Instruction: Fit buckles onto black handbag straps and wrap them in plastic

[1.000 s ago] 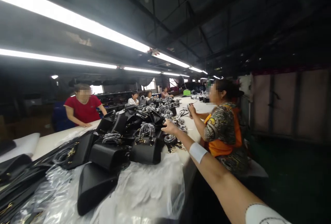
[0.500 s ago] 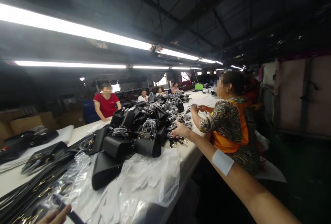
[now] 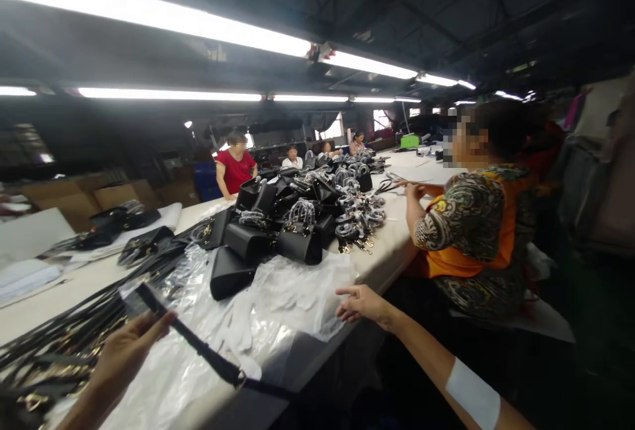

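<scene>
My left hand (image 3: 129, 349) grips a black bag strap (image 3: 198, 344) near its end, where a piece of clear plastic sticks out. The strap slants down to the right and shows a gold metal fitting. My right hand (image 3: 364, 305) hovers by the table's front edge, index finger stretched and the others loosely bent, holding nothing. Beneath and beyond it lie thin white plastic bags (image 3: 292, 291). A heap of black handbags (image 3: 300, 242) with wrapped handles stands farther back. Coiled wrapped straps with gold clasps (image 3: 360, 225) lie right of the heap.
Long black straps (image 3: 94, 298) with gold hooks cover the table's left side. A co-worker in a patterned top and orange apron (image 3: 471, 218) sits close on the right, handling a strap. Across the table stands a person in red (image 3: 237, 169). Cardboard boxes (image 3: 64, 198) stand behind.
My right hand has drawn back from the coiled straps toward the table's front edge. My left hand has risen into view with the black strap. The view has shifted left.
</scene>
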Available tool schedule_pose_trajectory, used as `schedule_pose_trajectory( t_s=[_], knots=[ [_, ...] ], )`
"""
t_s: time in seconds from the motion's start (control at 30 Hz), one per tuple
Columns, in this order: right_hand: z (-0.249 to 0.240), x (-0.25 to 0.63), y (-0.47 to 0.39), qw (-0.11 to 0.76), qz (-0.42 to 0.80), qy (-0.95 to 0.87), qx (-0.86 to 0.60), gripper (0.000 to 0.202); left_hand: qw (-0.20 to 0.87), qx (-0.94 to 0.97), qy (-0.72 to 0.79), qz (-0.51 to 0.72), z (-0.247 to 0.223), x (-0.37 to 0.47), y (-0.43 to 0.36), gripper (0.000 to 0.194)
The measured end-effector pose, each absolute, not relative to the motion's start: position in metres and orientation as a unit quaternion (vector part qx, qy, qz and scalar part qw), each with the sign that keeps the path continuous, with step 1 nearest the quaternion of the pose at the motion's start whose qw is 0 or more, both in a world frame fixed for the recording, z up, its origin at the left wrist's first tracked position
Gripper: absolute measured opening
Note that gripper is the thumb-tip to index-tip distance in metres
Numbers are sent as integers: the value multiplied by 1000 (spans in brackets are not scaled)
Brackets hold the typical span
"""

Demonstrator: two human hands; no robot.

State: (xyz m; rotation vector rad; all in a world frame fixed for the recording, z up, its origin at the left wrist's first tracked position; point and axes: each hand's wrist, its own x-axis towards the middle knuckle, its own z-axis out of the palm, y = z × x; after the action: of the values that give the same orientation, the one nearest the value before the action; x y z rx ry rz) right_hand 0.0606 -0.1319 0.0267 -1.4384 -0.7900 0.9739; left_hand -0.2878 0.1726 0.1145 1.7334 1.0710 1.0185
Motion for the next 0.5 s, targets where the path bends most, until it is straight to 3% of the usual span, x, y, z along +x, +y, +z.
schedule_pose_trajectory(
  t_s=[0.1,0.33,0.5],
  knots=[
    [9,56,-148,553,431,-328,-633,56,421,693,377,447,111,-292,165,35],
    [-68,44,-208,554,459,-200,-666,70,454,649,359,493,75,-333,111,37],
    [-134,-5,-243,611,442,-62,-654,60,554,533,406,493,35,-343,22,38]
  ],
)
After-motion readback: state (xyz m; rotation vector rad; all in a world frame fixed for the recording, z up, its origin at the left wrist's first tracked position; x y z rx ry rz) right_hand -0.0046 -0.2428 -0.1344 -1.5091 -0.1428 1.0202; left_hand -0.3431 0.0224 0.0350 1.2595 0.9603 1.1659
